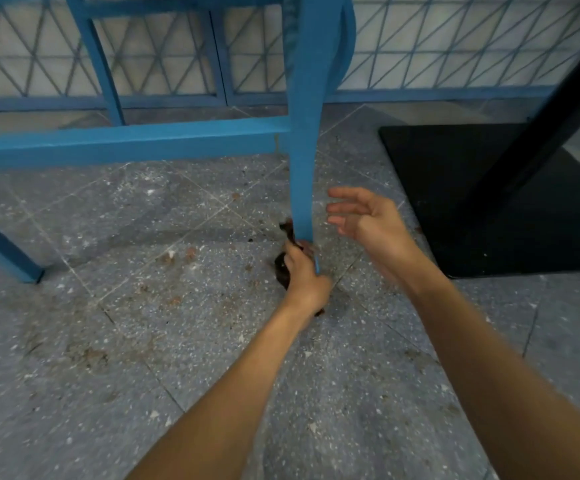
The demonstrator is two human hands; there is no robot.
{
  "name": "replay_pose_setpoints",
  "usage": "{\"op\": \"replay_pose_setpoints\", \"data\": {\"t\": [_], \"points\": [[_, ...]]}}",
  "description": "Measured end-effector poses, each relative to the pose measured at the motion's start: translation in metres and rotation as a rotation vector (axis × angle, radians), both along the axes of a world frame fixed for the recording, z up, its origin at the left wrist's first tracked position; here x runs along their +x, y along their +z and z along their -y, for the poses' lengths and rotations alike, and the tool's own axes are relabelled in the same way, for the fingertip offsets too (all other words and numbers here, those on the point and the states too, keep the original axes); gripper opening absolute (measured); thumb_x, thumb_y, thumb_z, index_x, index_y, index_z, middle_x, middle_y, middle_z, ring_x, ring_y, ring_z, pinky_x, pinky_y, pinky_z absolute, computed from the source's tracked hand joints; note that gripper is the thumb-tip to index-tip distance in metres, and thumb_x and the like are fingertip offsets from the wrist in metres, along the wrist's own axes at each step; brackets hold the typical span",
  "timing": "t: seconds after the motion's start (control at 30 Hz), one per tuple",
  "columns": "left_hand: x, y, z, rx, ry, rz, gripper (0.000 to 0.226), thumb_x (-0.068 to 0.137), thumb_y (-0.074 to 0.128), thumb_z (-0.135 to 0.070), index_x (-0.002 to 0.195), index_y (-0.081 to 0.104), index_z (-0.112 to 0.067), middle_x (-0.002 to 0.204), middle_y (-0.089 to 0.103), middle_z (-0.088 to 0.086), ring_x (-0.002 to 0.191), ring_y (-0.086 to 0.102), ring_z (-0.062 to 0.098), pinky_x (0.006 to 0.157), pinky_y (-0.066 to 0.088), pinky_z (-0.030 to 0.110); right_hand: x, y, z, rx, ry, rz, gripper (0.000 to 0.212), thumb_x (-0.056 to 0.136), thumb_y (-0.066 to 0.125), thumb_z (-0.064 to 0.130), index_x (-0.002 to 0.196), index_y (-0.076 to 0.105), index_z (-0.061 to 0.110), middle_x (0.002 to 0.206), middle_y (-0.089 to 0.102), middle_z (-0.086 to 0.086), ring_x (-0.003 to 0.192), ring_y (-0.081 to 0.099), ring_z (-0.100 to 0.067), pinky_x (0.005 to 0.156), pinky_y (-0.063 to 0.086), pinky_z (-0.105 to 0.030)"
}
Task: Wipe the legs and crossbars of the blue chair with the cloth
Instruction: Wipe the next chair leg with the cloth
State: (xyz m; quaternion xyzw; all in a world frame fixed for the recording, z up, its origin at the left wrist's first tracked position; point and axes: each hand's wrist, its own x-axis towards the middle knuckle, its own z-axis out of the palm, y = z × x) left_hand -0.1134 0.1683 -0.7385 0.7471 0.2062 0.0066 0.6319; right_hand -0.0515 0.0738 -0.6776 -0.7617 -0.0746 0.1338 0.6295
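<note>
The blue chair's near leg [305, 140] comes down the middle of the view to the floor. A blue crossbar [125, 143] runs left from it, and another leg [1, 247] stands at the far left. My left hand [304, 275] grips a dark cloth [283, 268] wrapped around the foot of the near leg, and the hand hides most of the cloth. My right hand [368, 223] hovers just right of the leg with fingers spread, holding nothing and not touching the chair.
A black table base plate [454, 188] with a black post [541, 133] lies on the floor to the right. A blue lattice partition [454, 46] runs along the back. The speckled grey tile floor [143, 323] is stained with brown dirt.
</note>
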Motion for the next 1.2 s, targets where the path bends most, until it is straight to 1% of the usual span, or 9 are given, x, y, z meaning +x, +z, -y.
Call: {"op": "replay_pose_setpoints", "data": {"t": [0.27, 0.43, 0.53, 0.63, 0.7, 0.77, 0.87, 1.03, 1.2], "points": [[-0.007, 0.070, -0.014, -0.179, -0.027, 0.106, 0.087, 0.078, 0.034, 0.015, 0.149, 0.013, -0.030, 0.151, 0.031, 0.004, 0.137, 0.033, 0.021, 0.114, 0.029, 0.047, -0.007, 0.008, 0.015, 0.066, -0.030, -0.031, 0.044, 0.085, 0.052, -0.009, 0.110, 0.064, 0.025, 0.105, 0.070, -0.003, 0.102, 0.066, -0.017, 0.080, 0.051, -0.025], [-0.051, 0.134, -0.046, -0.772, 0.201, 0.144, 0.045, 0.073, 0.034, 0.021, 0.114, 0.048, 0.009, 0.118, 0.059, 0.024, 0.114, 0.054, 0.035, 0.103, 0.041, 0.051, -0.007, 0.035, 0.010, 0.119, -0.028, 0.033, 0.042, 0.085, 0.053, -0.009, 0.105, 0.064, 0.026, 0.104, 0.070, -0.003, 0.100, 0.067, -0.017, 0.087, 0.053, -0.029], [-0.092, 0.156, -0.053, -0.806, 0.382, 0.209, 0.037, 0.078, 0.034, 0.018, 0.111, 0.049, 0.010, 0.113, 0.063, 0.027, 0.107, 0.063, 0.037, 0.087, 0.055, 0.046, -0.010, 0.048, 0.009, 0.171, -0.032, 0.050, 0.041, 0.085, 0.053, -0.009, 0.106, 0.064, 0.024, 0.106, 0.070, -0.005, 0.102, 0.067, -0.018, 0.091, 0.052, -0.032], [-0.089, 0.170, -0.039, -0.392, 0.435, 0.363, 0.052, 0.087, 0.039, 0.014, 0.135, 0.042, -0.006, 0.097, 0.064, -0.002, 0.081, 0.066, 0.001, 0.065, 0.056, 0.019, -0.008, 0.053, 0.000, 0.192, -0.041, 0.068, 0.044, 0.084, 0.051, -0.012, 0.107, 0.064, 0.023, 0.105, 0.070, -0.006, 0.103, 0.067, -0.020, 0.094, 0.052, -0.036], [-0.066, 0.163, -0.034, 0.034, 0.339, 0.395, 0.067, 0.091, 0.042, 0.009, 0.148, 0.024, -0.021, 0.117, 0.058, -0.012, 0.097, 0.058, -0.013, 0.079, 0.052, 0.012, -0.008, 0.053, -0.009, 0.187, -0.016, 0.080, 0.048, 0.084, 0.049, -0.014, 0.112, 0.062, 0.023, 0.105, 0.070, -0.004, 0.101, 0.067, -0.020, 0.091, 0.053, -0.032], [-0.039, 0.147, -0.037, 0.393, 0.236, 0.464, 0.082, 0.087, 0.042, 0.013, 0.152, 0.003, -0.018, 0.156, 0.023, 0.004, 0.143, 0.021, 0.009, 0.116, 0.027, 0.036, -0.011, 0.057, -0.022, 0.195, 0.054, 0.111, 0.055, 0.083, 0.047, -0.017, 0.119, 0.060, 0.021, 0.108, 0.069, -0.002, 0.104, 0.066, -0.018, 0.089, 0.053, -0.027], [-0.013, 0.124, -0.039, 0.788, 0.177, 0.405, 0.088, 0.082, 0.050, 0.008, 0.150, -0.004, -0.005, 0.158, -0.011, 0.016, 0.143, -0.021, 0.029, 0.116, -0.006, 0.045, -0.013, 0.066, -0.040, 0.177, 0.147, 0.190, 0.060, 0.078, 0.044, -0.021, 0.123, 0.061, 0.014, 0.116, 0.069, 0.001, 0.109, 0.064, -0.010, 0.087, 0.053, -0.022], [-0.024, 0.134, -0.052, 1.281, 0.095, 0.304, 0.070, 0.096, 0.029, -0.047, 0.151, 0.007, -0.010, 0.158, 0.013, 0.017, 0.147, 0.007, 0.029, 0.109, 0.018, 0.060, -0.015, 0.069, -0.045, 0.204, 0.139, 0.195, 0.053, 0.080, 0.041, -0.022, 0.119, 0.061, 0.009, 0.113, 0.069, -0.003, 0.106, 0.065, -0.010, 0.086, 0.052, -0.021], [-0.017, 0.146, -0.119, 1.741, -0.156, 0.450, 0.058, 0.096, 0.026, -0.053, 0.149, 0.021, -0.030, 0.152, 0.034, 0.003, 0.138, 0.036, 0.023, 0.096, 0.020, 0.059, -0.011, 0.069, -0.046, 0.091, 0.123, 0.191, 0.047, 0.083, 0.050, -0.016, 0.121, 0.060, 0.010, 0.110, 0.069, -0.003, 0.104, 0.065, -0.015, 0.088, 0.055, -0.033]]}}
